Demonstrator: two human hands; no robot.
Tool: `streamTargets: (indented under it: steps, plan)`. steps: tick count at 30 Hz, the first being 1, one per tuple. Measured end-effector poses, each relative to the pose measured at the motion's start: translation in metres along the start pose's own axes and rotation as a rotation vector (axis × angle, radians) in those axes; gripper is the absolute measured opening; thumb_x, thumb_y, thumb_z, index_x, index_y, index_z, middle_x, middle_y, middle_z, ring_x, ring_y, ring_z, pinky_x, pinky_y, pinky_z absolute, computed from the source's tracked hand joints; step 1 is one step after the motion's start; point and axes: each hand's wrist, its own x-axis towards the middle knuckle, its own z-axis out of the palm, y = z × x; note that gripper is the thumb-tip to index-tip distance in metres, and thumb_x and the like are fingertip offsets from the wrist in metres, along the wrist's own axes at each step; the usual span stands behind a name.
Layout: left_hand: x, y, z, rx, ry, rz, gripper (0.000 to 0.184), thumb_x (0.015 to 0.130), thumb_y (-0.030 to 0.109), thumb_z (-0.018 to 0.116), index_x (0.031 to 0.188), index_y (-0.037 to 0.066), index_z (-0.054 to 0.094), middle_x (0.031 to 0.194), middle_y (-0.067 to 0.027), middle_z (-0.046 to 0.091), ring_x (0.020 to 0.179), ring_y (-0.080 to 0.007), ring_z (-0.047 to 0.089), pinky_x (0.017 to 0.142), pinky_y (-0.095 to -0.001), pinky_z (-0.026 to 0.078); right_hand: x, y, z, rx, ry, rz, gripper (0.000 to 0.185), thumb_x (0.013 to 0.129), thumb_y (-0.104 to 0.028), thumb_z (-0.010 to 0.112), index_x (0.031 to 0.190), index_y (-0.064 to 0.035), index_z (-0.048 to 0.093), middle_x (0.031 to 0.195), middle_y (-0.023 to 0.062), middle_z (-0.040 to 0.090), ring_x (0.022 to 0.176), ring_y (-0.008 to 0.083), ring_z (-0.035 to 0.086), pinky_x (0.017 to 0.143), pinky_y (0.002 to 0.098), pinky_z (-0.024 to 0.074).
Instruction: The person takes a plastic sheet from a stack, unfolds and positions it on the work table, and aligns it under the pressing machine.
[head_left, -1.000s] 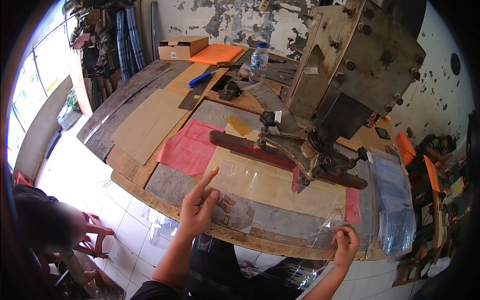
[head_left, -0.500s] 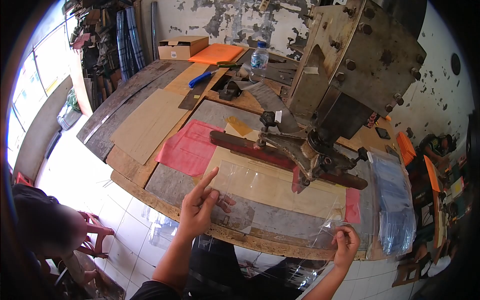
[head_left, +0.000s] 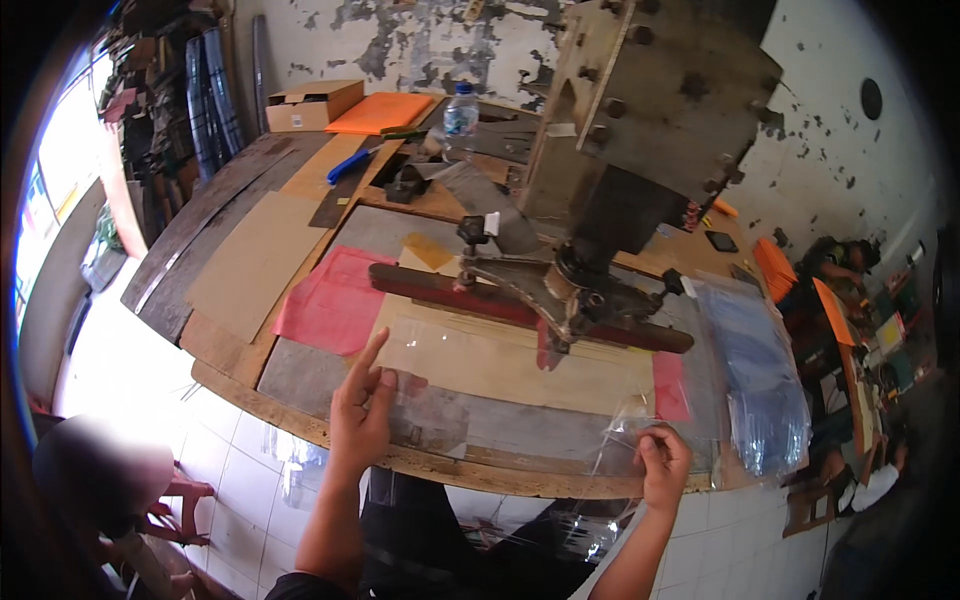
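One clear sheet [head_left: 428, 362]: right hand [head_left: 664, 466] pinches, left hand [head_left: 361, 422] touches

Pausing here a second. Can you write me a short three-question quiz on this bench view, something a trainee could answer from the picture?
1. True or false: the person's right hand is pinching clear film.
2. Multiple choice: what lies right beside the cardboard box on the bench?
A) a pink sheet
B) a flat orange item
C) a stack of bluish plastic
3. Fill in the blank: the bottle stands upright, and its cap is ____.

Key: 1 true; 2 B; 3 blue.
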Motion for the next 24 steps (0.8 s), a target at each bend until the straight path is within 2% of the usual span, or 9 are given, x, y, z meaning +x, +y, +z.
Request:
streamTargets:
  steps: [2,4,5,9,11,14,15,22,24]
  plan:
    - [0.002,-0.001,-0.001,-0.024,-0.01,-0.014,0.053,0.103,0.003,0.057,0.156,0.003,0.049,0.104,-0.0127,0.078,0.097,-0.0146,0.071,0.092,-0.0321,0.053,0.0,0.0,0.001,-0.003,0.008,-0.009,0.021,0.1,-0.017,0.074,0.102,0.003,0.071,0.084,0.0004,0.063,0.069,0.0073,0.057,0.063,0.0223,0.044]
    - [0.005,-0.007,0.0,0.209,0.094,0.201,0.058,0.096,0.002,0.065,0.152,0.003,0.052,0.124,-0.0181,0.072,0.112,-0.0216,0.069,0.097,-0.0371,0.052,0.0,0.0,0.003,0.043,-0.005,-0.015,0.019,0.101,-0.016,0.073,0.102,0.0031,0.071,0.085,0.0006,0.062,0.07,0.007,0.057,0.064,0.0222,0.0447]
    - [0.005,-0.002,-0.001,0.298,0.134,0.277,0.06,0.086,0.0,0.071,0.145,0.003,0.059,0.135,-0.0203,0.065,0.122,-0.0315,0.063,0.101,-0.0426,0.05,0.0,0.001,0.003,0.045,-0.011,-0.027,0.016,0.101,-0.013,0.072,0.102,0.0028,0.071,0.087,0.0006,0.062,0.071,0.0068,0.057,0.065,0.0221,0.0454]
    - [-0.02,0.031,0.005,0.666,0.239,0.536,0.046,0.081,0.0,0.074,0.127,0.005,0.067,0.126,-0.019,0.066,0.115,-0.0394,0.062,0.098,-0.0454,0.05,-0.012,-0.01,0.01,0.035,-0.025,-0.03,0.014,0.1,-0.012,0.072,0.101,0.0024,0.073,0.087,0.0015,0.064,0.072,0.0079,0.059,0.066,0.0227,0.0462]
    - [-0.048,0.031,0.012,0.461,0.121,0.524,0.038,0.08,0.001,0.075,0.117,0.005,0.069,0.116,-0.0159,0.071,0.103,-0.0355,0.068,0.09,-0.0436,0.053,-0.023,-0.014,0.017,0.007,-0.033,-0.052,0.013,0.099,-0.011,0.072,0.1,0.0027,0.073,0.087,0.0028,0.065,0.072,0.0087,0.059,0.066,0.0238,0.0466]
    - [-0.087,0.034,0.03,0.222,-0.33,0.369,0.027,0.081,0.006,0.08,0.106,0.008,0.072,0.095,-0.0075,0.075,0.081,-0.026,0.073,0.074,-0.0381,0.056,-0.044,-0.027,0.035,0.005,-0.05,-0.06,0.011,0.097,-0.008,0.074,0.097,0.0032,0.074,0.085,0.006,0.067,0.071,0.0108,0.06,0.066,0.0261,0.0473]
    - [-0.093,0.042,0.039,0.211,-0.377,0.335,0.025,0.083,0.011,0.082,0.106,0.008,0.072,0.099,-0.0082,0.075,0.084,-0.0258,0.073,0.072,-0.038,0.056,-0.05,-0.029,0.039,0.009,-0.075,-0.062,0.011,0.096,-0.008,0.074,0.098,0.003,0.074,0.083,0.0061,0.067,0.072,0.0113,0.061,0.067,0.0257,0.0469]
    - [-0.127,0.046,0.049,0.293,-0.434,0.145,0.038,0.093,0.019,0.077,0.127,0.005,0.07,0.107,-0.0085,0.076,0.095,-0.0253,0.074,0.085,-0.0376,0.056,-0.089,-0.031,0.057,0.009,-0.055,-0.184,0.012,0.093,-0.009,0.077,0.096,0.0026,0.074,0.084,0.0091,0.07,0.073,0.015,0.062,0.068,0.0267,0.0461]
    - [-0.132,0.047,0.049,-0.077,-0.51,-0.138,0.046,0.097,0.017,0.074,0.138,0.0,0.063,0.114,-0.011,0.076,0.104,-0.0208,0.074,0.094,-0.0348,0.054,-0.097,-0.031,0.055,0.048,-0.034,-0.162,0.014,0.094,-0.009,0.077,0.096,0.0035,0.074,0.086,0.0111,0.071,0.074,0.0157,0.062,0.068,0.0264,0.0462]
